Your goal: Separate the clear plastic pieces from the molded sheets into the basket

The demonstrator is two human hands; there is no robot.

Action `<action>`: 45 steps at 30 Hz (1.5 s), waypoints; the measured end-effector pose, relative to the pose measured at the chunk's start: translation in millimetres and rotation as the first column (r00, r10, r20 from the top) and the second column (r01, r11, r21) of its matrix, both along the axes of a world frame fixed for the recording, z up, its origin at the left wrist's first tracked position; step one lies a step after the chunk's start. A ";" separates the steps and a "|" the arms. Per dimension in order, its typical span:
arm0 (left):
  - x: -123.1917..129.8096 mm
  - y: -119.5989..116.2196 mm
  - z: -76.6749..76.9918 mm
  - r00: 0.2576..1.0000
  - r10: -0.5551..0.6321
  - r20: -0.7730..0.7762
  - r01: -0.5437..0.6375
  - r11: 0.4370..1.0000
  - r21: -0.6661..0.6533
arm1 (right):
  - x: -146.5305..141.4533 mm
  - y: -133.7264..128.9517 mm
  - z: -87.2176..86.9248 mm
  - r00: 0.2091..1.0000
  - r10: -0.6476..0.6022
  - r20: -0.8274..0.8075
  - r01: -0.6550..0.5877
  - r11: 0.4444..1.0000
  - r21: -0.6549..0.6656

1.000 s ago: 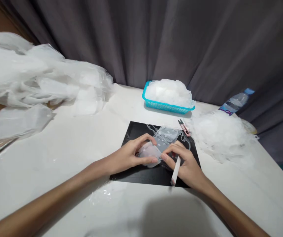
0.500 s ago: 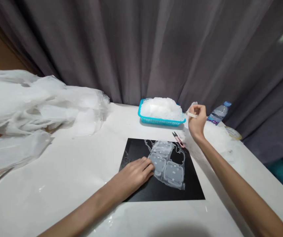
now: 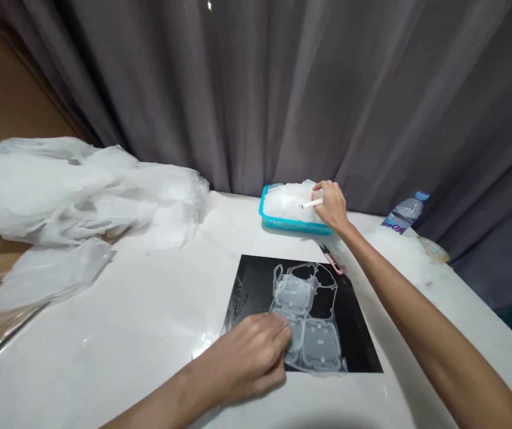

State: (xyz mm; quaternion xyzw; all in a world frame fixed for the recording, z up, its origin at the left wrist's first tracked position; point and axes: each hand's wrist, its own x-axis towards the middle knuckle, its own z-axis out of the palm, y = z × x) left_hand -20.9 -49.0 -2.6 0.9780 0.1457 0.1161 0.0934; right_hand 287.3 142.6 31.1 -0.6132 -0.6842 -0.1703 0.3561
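My left hand (image 3: 251, 351), fingers curled together, grips the left edge of a translucent silicone-like sheet (image 3: 320, 345). The sheet has several rounded rectangular panels with small dots, and an open cut-out at its upper right. Beneath it lies a black mat (image 3: 363, 333). My right hand (image 3: 331, 205) is closed around a slim white pen-like stick (image 3: 313, 203), held over the right end of a turquoise basket (image 3: 289, 225). White translucent pieces (image 3: 285, 201) fill this basket. Whether my right fingertips also touch a piece is hidden.
Pink thread snips (image 3: 332, 260) lie at the mat's upper right corner. A heap of white sheets (image 3: 81, 202) covers the table's left, by a cardboard box (image 3: 14, 89). At right are a water bottle (image 3: 405, 213), loose white material (image 3: 394, 253) and a tape roll (image 3: 434, 249). A grey curtain (image 3: 247, 95) hangs behind.
My right hand has moved left, from beside the basket to over its right end, still with the stick. My left hand has drawn the sheet toward the mat's near edge. The view has shifted slightly.
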 end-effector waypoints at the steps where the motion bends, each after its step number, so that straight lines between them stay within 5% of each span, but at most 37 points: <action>1: 0.4 0.6 1.7 1.000 0.002 -0.003 -0.002 0.999 -0.041 | 1.4 -3.3 -0.9 1.000 0.011 0.013 -0.011 1.000 -0.007; 7: 1.1 23.7 4.7 0.993 0.090 0.076 -0.076 0.984 -0.162 | 5.7 -16.1 -1.3 0.997 0.062 0.041 -0.061 0.998 -0.029; 13: -5.8 42.9 -1.5 0.979 0.206 0.000 -0.202 0.960 -0.194 | 3.1 -26.0 -0.2 0.997 0.067 0.029 -0.066 0.996 -0.056; 16: -9.4 42.0 -5.4 0.971 0.238 0.003 -0.235 0.963 -0.128 | -7.6 -52.9 4.4 0.996 0.086 -0.012 -0.086 0.996 -0.015; 20: -13.7 37.6 -9.5 0.967 0.255 0.002 -0.254 0.967 -0.029 | -30.1 -122.2 -2.6 0.953 0.215 -0.213 -0.213 0.976 0.033; 23: -15.0 35.0 -11.6 0.961 0.275 0.024 -0.275 0.961 0.020 | -44.7 -175.9 -20.5 0.815 0.322 -0.481 -0.420 0.901 -0.109; 26: -14.4 35.3 -11.7 0.957 0.287 0.041 -0.288 0.957 0.031 | -55.9 -206.5 -34.7 0.644 0.331 -0.690 -0.661 0.695 -0.284; 28: -13.9 37.9 -9.8 0.955 0.292 0.047 -0.293 0.956 0.025 | -61.8 -212.6 -37.3 0.602 0.335 -0.725 -0.731 0.595 -0.333; 32: -13.5 44.9 -4.5 0.960 0.274 0.065 -0.271 0.961 -0.046 | -66.3 -209.7 -34.7 0.578 0.389 -0.718 -0.768 0.556 -0.317; 37: -10.9 45.0 -2.2 0.967 0.239 0.091 -0.214 0.950 -0.228 | -61.7 -211.5 -36.5 0.557 0.315 -0.769 -0.784 0.507 -0.360; 45: -23.9 76.6 8.3 0.944 0.329 -0.008 -0.309 0.876 -0.369 | -60.2 -213.5 -36.9 0.577 0.245 -0.779 -0.782 0.441 -0.441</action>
